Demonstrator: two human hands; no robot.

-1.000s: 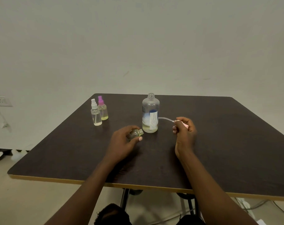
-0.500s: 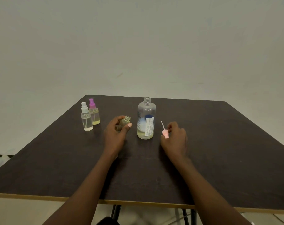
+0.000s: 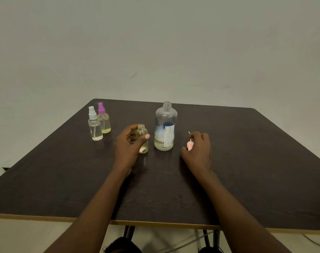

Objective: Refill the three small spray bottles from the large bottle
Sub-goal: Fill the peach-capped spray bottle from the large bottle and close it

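Item 1. Large bottle [image 3: 165, 126]: desk [image 3: 247, 161] centre, upright, uncapped, a shallow layer of pale yellow liquid at the bottom. Taken as the clock centre for the entries below.

Item 2. Open bottle [image 3: 142, 133]: 9 o'clock, just beside item 1, no top on. A second ago it lay tilted in the grip. It now stands upright with its base on the desk and a little liquid inside.

Item 3. Left hand [image 3: 127, 145]: thumb and fingers curled round the open bottle, steadying it.

Item 4. Spray head [image 3: 189, 145]: 3 o'clock, pink, dip tube pointing up. A second ago it was held above the desk with the tube angled toward item 1. It is now down at desk level.

Item 5. Right hand [image 3: 198, 150]: lowered onto the desk, fingers curled, pinching the spray head at thumb and forefinger.

Item 6. White-top bottle [image 3: 95, 127] and purple-top bottle [image 3: 104, 121]: 10 o'clock, touching or nearly so, both capped and partly filled.

Note: the third bottle appears set up to receive liquid. The right hand would likely need to leave the spray head on the desk before lifting item 1 to pour. The narrow neck makes spilling a risk.
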